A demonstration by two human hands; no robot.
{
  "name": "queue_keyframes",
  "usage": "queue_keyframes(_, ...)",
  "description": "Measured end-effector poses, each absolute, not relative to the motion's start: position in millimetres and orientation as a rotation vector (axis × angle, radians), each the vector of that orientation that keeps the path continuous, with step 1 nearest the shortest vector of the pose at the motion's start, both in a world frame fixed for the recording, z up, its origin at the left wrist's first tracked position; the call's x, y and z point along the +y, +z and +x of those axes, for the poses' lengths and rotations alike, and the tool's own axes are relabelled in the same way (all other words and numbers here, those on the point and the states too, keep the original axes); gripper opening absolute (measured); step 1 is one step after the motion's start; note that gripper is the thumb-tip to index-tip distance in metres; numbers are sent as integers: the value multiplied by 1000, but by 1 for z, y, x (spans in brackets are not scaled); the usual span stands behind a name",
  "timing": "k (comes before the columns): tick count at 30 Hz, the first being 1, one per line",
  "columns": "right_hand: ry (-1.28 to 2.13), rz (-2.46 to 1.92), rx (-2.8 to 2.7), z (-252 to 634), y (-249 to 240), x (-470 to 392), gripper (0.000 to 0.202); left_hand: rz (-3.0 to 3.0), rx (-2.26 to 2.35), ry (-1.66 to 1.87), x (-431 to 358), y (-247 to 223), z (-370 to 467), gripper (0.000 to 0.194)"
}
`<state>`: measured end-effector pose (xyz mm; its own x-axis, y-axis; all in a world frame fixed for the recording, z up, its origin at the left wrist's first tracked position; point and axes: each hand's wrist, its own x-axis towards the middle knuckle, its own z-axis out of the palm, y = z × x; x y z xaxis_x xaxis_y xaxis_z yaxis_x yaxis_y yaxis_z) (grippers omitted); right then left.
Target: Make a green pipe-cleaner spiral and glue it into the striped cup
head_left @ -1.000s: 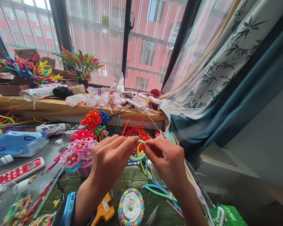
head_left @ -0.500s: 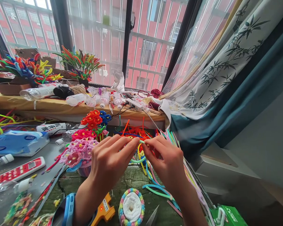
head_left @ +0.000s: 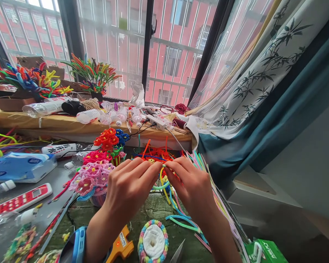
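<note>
A light green pipe cleaner (head_left: 161,186) hangs in a curve beneath my fingertips. My left hand (head_left: 131,186) pinches one part of it, and my right hand (head_left: 193,186) pinches it close beside; the fingertips of both almost meet. Knuckles hide most of the strand. Below my hands stands a round pot-like piece (head_left: 153,241) with a pastel bobbly rim and white stuffing. An orange-yellow glue gun (head_left: 123,244) with a lit red light lies by my left forearm. A pointed metal blade (head_left: 177,252) shows at the bottom edge.
Pink pipe-cleaner flowers (head_left: 91,177) stand left of my hands. More loose pipe cleaners (head_left: 188,221) lie at right, near a green box (head_left: 267,252). A tissue pack (head_left: 22,166) and a red-and-white remote (head_left: 22,200) lie left. Plastic bottles (head_left: 89,115) line the windowsill.
My fingertips have drawn slightly closer together on the pipe cleaner, with less of it showing between them. My right hand has shifted slightly left. The surroundings look the same.
</note>
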<state>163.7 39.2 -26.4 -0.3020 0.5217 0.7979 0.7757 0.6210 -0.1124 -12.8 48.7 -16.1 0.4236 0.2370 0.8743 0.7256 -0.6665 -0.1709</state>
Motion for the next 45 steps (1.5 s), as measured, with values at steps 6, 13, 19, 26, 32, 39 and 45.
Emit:
queue_keyframes(6,-318,-979,-1968,162,-27,37,25,-2146,-817,-1219,46,-19,-10,8)
queue_keyframes(13,-314,-973,-1943,161,-26,36,25,-2145,-852,-1264,47,-21,-12,7)
queue_keyframes(19,-291,-983,-1890,158,-28,36,23,-2142,-862,-1278,49,-17,-11,10)
queue_keyframes(26,-306,-972,-1852,159,-30,39,22,-2146,-908,-1316,49,-22,-10,12)
queue_keyframes(32,-20,-1079,-1738,160,-25,37,18,-2207,-1049,-1393,53,-21,-14,18)
queue_keyframes(39,739,-1129,-1527,169,-22,44,36,-2356,-1196,-1540,51,-16,-16,8)
queue_keyframes(45,613,-1163,-1661,174,-19,43,23,-2402,-1219,-1529,53,-18,-14,9)
